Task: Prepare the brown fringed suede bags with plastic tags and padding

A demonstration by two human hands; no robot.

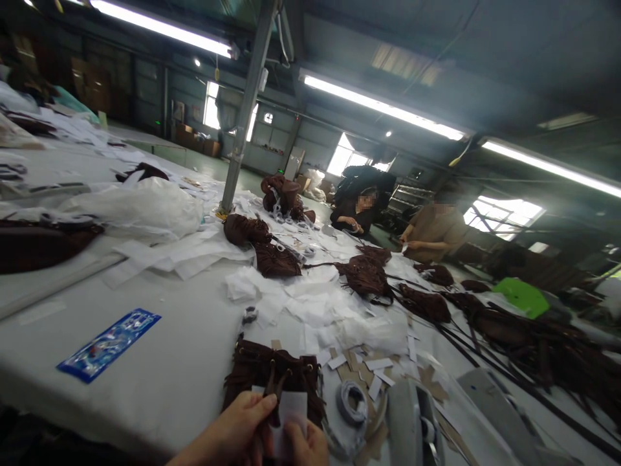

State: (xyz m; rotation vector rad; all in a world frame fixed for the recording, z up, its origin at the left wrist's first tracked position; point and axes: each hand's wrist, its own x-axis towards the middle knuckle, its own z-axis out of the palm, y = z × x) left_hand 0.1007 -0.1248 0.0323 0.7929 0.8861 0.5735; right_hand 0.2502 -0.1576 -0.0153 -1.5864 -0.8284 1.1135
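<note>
A dark brown fringed bag point(259, 362) with metal eyelets and a drawstring lies at the table's front edge. Over it, my left hand point(245, 421) is closed, thumb and finger pinching the brown drawstring point(272, 382) near its hanging ends. A small white paper piece point(294, 411) sits between my hands. My right hand point(308, 445) is closed on its lower right part, and the lower fingers are cut off by the frame edge. Just right of the bag lies a roll of grey-white strip point(352, 402).
A blue printed packet point(110, 343) lies on the left of the white table. Cardboard and paper scraps point(371, 369), a grey device point(412, 421) and more brown bags point(366, 275) cover the right and middle. A metal post point(242, 123) rises behind. Two people point(434, 230) work across the table.
</note>
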